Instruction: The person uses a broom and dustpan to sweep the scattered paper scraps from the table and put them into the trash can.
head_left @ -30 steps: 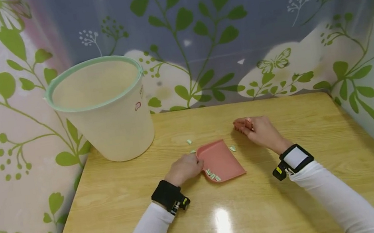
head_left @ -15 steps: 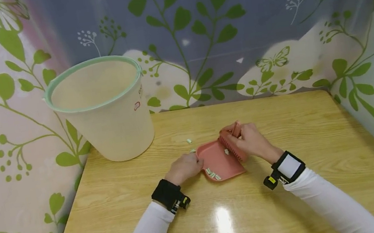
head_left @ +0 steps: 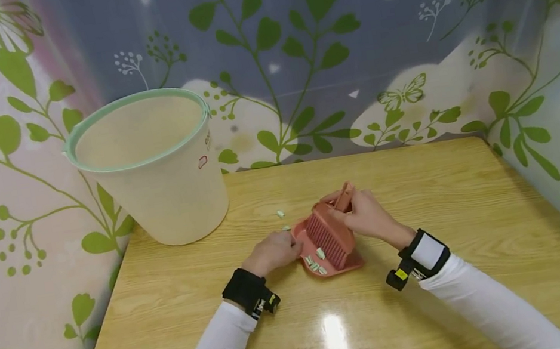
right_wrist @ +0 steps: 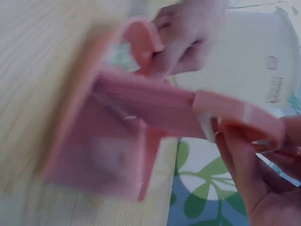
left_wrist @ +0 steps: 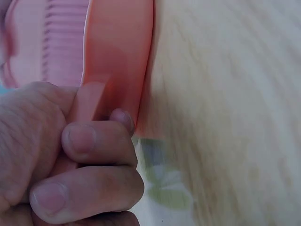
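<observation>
My left hand point(head_left: 272, 252) grips the handle of a pink dustpan point(head_left: 350, 269) lying on the wooden table. In the left wrist view its fingers curl round the handle beside the raised back wall of the dustpan point(left_wrist: 122, 42). My right hand point(head_left: 371, 216) holds a pink hand brush point(head_left: 335, 227) by its handle, with the bristles down inside the dustpan. Several small pale green pieces point(head_left: 314, 267) lie in the pan near its back left corner, and one more piece point(head_left: 321, 253) sits just ahead of the bristles. The right wrist view is blurred, with the brush point(right_wrist: 160, 106) reaching into the pan.
Two more small pieces lie on the table point(head_left: 441, 307) behind my left hand, one piece point(head_left: 280, 213) farther off and one partly hidden by the knuckles. A tall cream bucket point(head_left: 170, 200) with a green rim stands at the back left. Leaf-patterned curtains point(head_left: 391, 49) surround the table.
My right hand has moved left and toward me, bringing the brush from the table beyond the dustpan into it. One pale piece went from the table into the pan. My left hand stays nearly still.
</observation>
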A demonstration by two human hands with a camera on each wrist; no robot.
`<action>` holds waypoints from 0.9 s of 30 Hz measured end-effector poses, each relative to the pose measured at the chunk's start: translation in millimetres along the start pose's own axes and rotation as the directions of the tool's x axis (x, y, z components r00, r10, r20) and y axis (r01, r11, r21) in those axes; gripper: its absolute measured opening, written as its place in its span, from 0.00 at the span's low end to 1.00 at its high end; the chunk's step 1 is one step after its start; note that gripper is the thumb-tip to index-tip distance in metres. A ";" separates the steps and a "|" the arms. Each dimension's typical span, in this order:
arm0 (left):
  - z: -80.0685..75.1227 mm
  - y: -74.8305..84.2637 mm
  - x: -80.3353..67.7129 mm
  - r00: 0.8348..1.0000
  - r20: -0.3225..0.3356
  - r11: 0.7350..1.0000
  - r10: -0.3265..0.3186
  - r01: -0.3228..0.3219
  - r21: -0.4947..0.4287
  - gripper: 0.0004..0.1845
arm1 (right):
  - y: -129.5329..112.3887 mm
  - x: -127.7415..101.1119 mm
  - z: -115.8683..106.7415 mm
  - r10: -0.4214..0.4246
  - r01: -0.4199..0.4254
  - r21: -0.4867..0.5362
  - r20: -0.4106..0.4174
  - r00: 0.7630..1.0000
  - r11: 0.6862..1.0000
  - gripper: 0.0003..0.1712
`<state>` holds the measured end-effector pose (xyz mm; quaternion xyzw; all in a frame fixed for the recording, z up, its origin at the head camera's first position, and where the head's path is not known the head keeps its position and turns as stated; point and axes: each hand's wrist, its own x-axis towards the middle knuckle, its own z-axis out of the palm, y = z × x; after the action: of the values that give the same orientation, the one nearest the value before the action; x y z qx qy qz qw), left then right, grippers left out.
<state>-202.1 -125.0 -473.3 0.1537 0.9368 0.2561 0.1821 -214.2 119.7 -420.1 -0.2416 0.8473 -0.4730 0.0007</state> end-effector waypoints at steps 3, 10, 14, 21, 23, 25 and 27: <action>-0.1 0.2 -3.3 1.000 0.007 0.999 0.029 -0.029 0.014 0.24 | -9.6 13.3 -1.9 0.057 -0.049 0.146 -0.051 0.997 0.988 0.21; -4.4 6.5 -6.0 0.998 0.027 0.998 0.049 -0.049 0.024 0.25 | -23.1 80.7 16.3 0.181 -0.107 0.490 -0.107 0.978 0.865 0.07; 1.3 3.2 -3.1 0.996 0.064 0.998 0.057 -0.058 0.009 0.26 | -6.6 103.2 40.8 0.248 -0.148 0.542 -0.117 0.962 0.827 0.12; 22.4 -17.0 15.6 0.994 0.099 0.999 0.040 -0.043 0.030 0.26 | 25.8 108.5 68.4 0.277 -0.204 0.300 -0.221 0.935 0.932 0.13; 21.3 -17.6 18.1 0.996 0.088 0.999 0.025 -0.028 0.034 0.26 | 27.7 107.7 66.8 0.274 -0.206 0.272 -0.241 0.931 0.940 0.12; 17.5 -17.3 18.4 0.998 0.064 0.999 0.018 -0.020 0.033 0.26 | 27.0 107.3 60.6 0.267 -0.200 0.256 -0.258 0.929 0.946 0.11; 5.7 -8.4 10.4 0.998 0.062 1.000 0.006 -0.008 0.029 0.26 | 27.0 107.5 51.7 0.254 -0.197 0.219 -0.275 0.927 0.956 0.10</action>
<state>-210.5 -125.5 -485.2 0.1673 0.9339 0.2383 0.2077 -308.3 46.0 -445.9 -0.0664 0.8113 -0.5786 -0.0506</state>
